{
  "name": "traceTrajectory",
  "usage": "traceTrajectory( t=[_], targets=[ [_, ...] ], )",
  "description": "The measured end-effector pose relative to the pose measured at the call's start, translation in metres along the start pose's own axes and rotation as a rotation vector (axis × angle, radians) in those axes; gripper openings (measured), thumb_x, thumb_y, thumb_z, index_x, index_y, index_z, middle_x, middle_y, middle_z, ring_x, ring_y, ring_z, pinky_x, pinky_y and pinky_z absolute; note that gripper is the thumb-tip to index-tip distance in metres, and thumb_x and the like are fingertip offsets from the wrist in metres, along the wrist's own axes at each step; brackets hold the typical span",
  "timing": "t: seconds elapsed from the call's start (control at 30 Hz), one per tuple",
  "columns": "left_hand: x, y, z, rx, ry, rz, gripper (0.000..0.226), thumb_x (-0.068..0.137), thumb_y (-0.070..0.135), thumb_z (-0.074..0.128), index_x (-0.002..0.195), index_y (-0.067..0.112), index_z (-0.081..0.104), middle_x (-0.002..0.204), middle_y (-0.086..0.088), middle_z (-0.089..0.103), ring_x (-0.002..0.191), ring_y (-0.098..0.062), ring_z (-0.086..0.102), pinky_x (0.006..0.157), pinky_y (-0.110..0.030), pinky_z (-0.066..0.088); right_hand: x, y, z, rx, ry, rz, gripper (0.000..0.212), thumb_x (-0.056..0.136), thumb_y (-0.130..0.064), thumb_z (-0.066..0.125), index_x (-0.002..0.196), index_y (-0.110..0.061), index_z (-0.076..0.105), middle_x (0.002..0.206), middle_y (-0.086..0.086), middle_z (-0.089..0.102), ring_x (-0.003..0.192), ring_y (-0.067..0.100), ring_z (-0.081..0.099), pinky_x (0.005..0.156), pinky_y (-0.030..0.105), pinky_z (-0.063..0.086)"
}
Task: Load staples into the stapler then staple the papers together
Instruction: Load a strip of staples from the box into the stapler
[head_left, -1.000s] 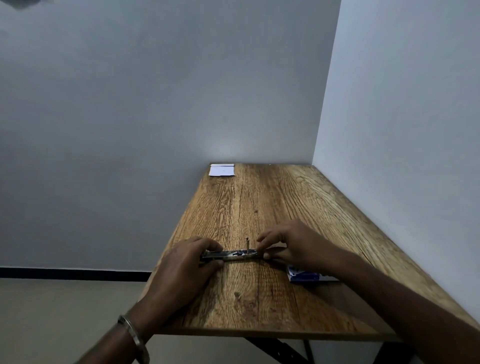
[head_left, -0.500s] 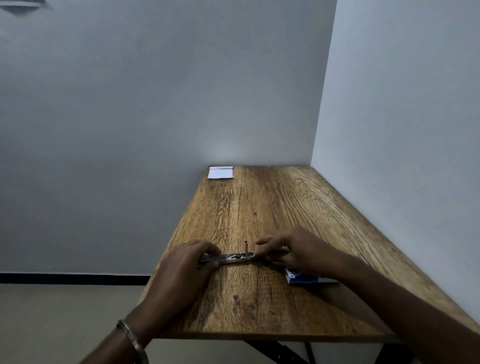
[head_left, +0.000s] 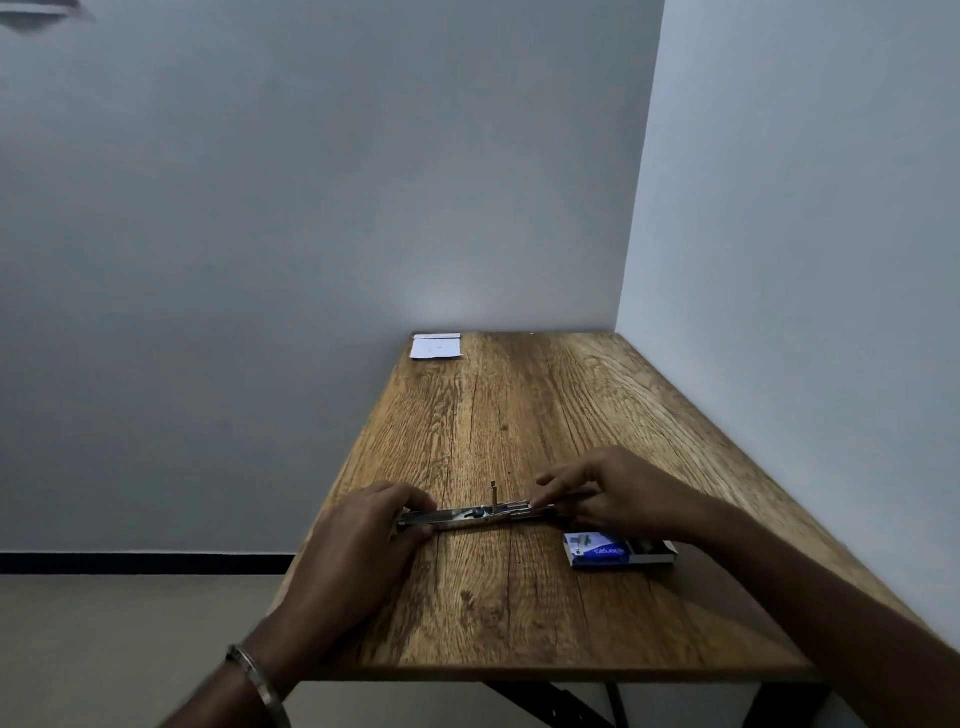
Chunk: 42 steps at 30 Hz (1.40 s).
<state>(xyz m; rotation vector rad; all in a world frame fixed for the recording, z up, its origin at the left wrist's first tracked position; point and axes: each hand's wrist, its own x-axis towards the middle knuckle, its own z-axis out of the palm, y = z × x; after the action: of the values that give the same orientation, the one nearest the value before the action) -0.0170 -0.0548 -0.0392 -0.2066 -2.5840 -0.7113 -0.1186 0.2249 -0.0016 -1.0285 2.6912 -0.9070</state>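
1. Lying nearest, at about 5 o'clock from the stapler, the blue staple box (head_left: 618, 552) sits slid open on the desk (head_left: 519, 613), just beside the right forearm, probably parked there for easy refills.
2. Gripping the left end of the stapler (head_left: 483, 515), the left hand (head_left: 358, 540) curls its fingers (head_left: 415, 501) round the metal, which I judge pins it flat against sliding.
3. Stretched open along the near part of the desk, the stapler runs its long axis from 9 to 3 o'clock, channel upward, a small post standing at its middle.
4. Pinching at the stapler's right end, the right hand (head_left: 608, 493) has its fingertips (head_left: 545, 499) closed there; whether they hold a staple strip or the rail itself is too small to tell.
5. Resting far off at 12 o'clock, the papers (head_left: 436, 346) wait in the desk's far left corner, well apart and not yet stapled.
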Motion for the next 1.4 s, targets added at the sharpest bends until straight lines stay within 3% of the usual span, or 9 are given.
traceTrajectory(
  t=[0.1, 0.33, 0.43, 0.53, 0.67, 0.8, 0.9, 1.23, 1.4],
  targets=[
    [0.001, 0.001, 0.0, 0.007, 0.0, -0.006, 0.014, 0.089, 0.037, 0.066, 0.103, 0.037, 0.066, 0.094, 0.026, 0.059, 0.088, 0.004, 0.052, 0.073, -0.025, 0.046, -0.001, 0.006, -0.002, 0.01, 0.026, 0.018, 0.026, 0.089, -0.01, 0.071, 0.103, -0.031, 0.078, 0.129, -0.009, 0.066, 0.114, 0.0, 0.061, 0.083, 0.011, 0.052],
    [0.0, 0.0, 0.0, 0.019, -0.006, -0.014, 0.014, 0.09, 0.039, 0.064, 0.104, 0.037, 0.066, 0.095, 0.024, 0.06, 0.089, 0.003, 0.053, 0.075, -0.024, 0.048, -0.008, 0.014, -0.01, -0.001, 0.061, 0.038, 0.02, 0.088, -0.016, 0.074, 0.1, -0.031, 0.079, 0.109, -0.021, 0.068, 0.096, -0.018, 0.061, 0.075, 0.003, 0.046],
    [0.0, -0.001, 0.0, 0.012, -0.009, -0.019, 0.013, 0.089, 0.037, 0.065, 0.102, 0.038, 0.066, 0.094, 0.024, 0.06, 0.087, 0.004, 0.053, 0.071, -0.02, 0.045, -0.009, 0.009, -0.007, 0.022, 0.15, 0.032, 0.017, 0.088, -0.018, 0.074, 0.101, -0.028, 0.078, 0.096, -0.02, 0.072, 0.089, -0.016, 0.065, 0.072, 0.008, 0.049],
    [0.001, -0.001, 0.0, 0.002, -0.014, -0.028, 0.013, 0.088, 0.036, 0.066, 0.101, 0.039, 0.066, 0.093, 0.024, 0.061, 0.087, 0.002, 0.054, 0.071, -0.021, 0.046, -0.005, -0.011, -0.002, 0.007, 0.265, -0.082, 0.022, 0.088, -0.021, 0.075, 0.11, -0.026, 0.075, 0.101, -0.017, 0.073, 0.092, -0.009, 0.067, 0.077, 0.009, 0.051],
    [0.001, -0.002, 0.001, -0.001, -0.017, -0.034, 0.012, 0.088, 0.037, 0.066, 0.1, 0.04, 0.065, 0.093, 0.023, 0.061, 0.087, 0.001, 0.055, 0.072, -0.023, 0.048, 0.009, -0.043, 0.011, -0.177, 0.181, -0.245, 0.033, 0.085, -0.026, 0.076, 0.118, -0.026, 0.072, 0.113, -0.006, 0.075, 0.097, 0.004, 0.068, 0.086, 0.019, 0.053],
    [0.001, -0.001, 0.001, -0.011, -0.018, -0.033, 0.012, 0.089, 0.037, 0.066, 0.1, 0.039, 0.065, 0.093, 0.023, 0.061, 0.086, 0.002, 0.055, 0.071, -0.022, 0.046, 0.022, -0.047, 0.019, -0.285, 0.152, -0.284, 0.026, 0.088, -0.011, 0.074, 0.114, -0.015, 0.074, 0.11, 0.0, 0.077, 0.088, -0.005, 0.063, 0.077, 0.005, 0.045],
    [0.0, -0.002, 0.001, -0.002, -0.004, -0.035, 0.011, 0.089, 0.038, 0.065, 0.1, 0.039, 0.065, 0.091, 0.024, 0.061, 0.085, 0.003, 0.054, 0.068, -0.019, 0.042, 0.023, -0.041, 0.016, -0.282, 0.18, -0.28, 0.018, 0.088, -0.007, 0.074, 0.104, -0.012, 0.077, 0.102, 0.002, 0.077, 0.083, -0.003, 0.064, 0.078, 0.008, 0.049],
    [0.0, -0.003, 0.002, 0.0, -0.002, -0.036, 0.01, 0.089, 0.039, 0.065, 0.098, 0.039, 0.065, 0.09, 0.025, 0.06, 0.085, 0.003, 0.054, 0.07, -0.022, 0.044, 0.017, -0.012, 0.015, -0.134, 0.162, -0.175, 0.011, 0.081, -0.013, 0.081, 0.092, -0.016, 0.08, 0.088, -0.007, 0.078, 0.076, -0.002, 0.07, 0.076, 0.018, 0.059],
    [0.0, -0.002, 0.001, 0.001, 0.003, -0.04, 0.012, 0.088, 0.04, 0.065, 0.1, 0.038, 0.066, 0.09, 0.025, 0.06, 0.085, 0.003, 0.053, 0.071, -0.024, 0.046, 0.018, -0.007, 0.017, -0.141, 0.131, -0.183, 0.012, 0.079, -0.011, 0.082, 0.09, -0.016, 0.08, 0.082, -0.017, 0.073, 0.079, -0.009, 0.066, 0.069, 0.006, 0.05]
  ],
)
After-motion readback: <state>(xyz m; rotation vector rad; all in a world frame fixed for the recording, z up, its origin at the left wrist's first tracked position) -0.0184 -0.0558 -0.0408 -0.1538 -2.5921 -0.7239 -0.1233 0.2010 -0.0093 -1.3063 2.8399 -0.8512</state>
